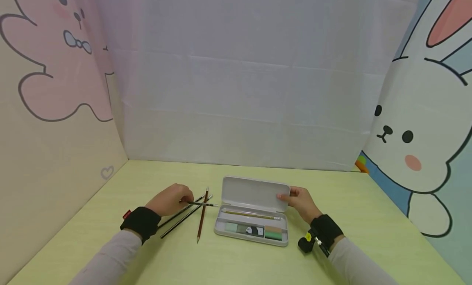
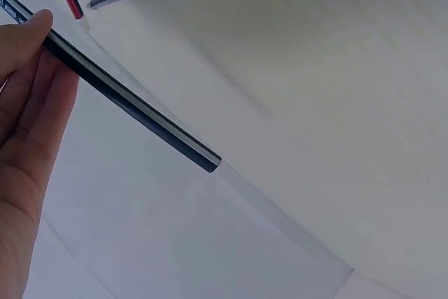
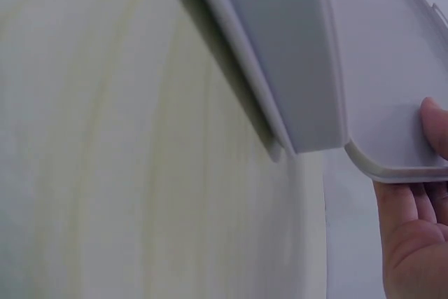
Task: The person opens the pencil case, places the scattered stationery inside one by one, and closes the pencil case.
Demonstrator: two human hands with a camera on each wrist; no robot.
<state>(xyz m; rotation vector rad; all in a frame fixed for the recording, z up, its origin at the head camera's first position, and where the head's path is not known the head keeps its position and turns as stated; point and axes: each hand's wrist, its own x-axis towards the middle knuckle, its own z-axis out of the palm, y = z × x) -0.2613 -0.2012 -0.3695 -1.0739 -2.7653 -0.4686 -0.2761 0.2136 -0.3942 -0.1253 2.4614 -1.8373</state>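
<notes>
My left hand (image 1: pixel 171 199) pinches a dark pencil (image 1: pixel 200 204) above a loose group of pencils; in the left wrist view the dark pencil (image 2: pixel 133 99) slants down from between thumb and fingers (image 2: pixel 42 96). Beneath it, a red-brown pencil (image 1: pixel 201 219) crosses black pencils (image 1: pixel 177 227) on the table. My right hand (image 1: pixel 302 203) grips the right edge of the raised lid (image 1: pixel 254 192) of a pale pencil case. The case's tray (image 1: pixel 219 227) holds a gold pencil (image 1: pixel 250 214), a panda-printed item (image 1: pixel 254 230) and green and tan blocks. The right wrist view shows thumb and fingers around the lid (image 3: pixel 392 68).
Pale yellow-green table (image 1: pixel 177 264) under everything. A white curtain (image 1: pixel 250 92) hangs behind, with cartoon-printed panels (image 1: pixel 66 84) at left and right. A black wrist strap with a small black device (image 1: pixel 306 243) is beside my right wrist.
</notes>
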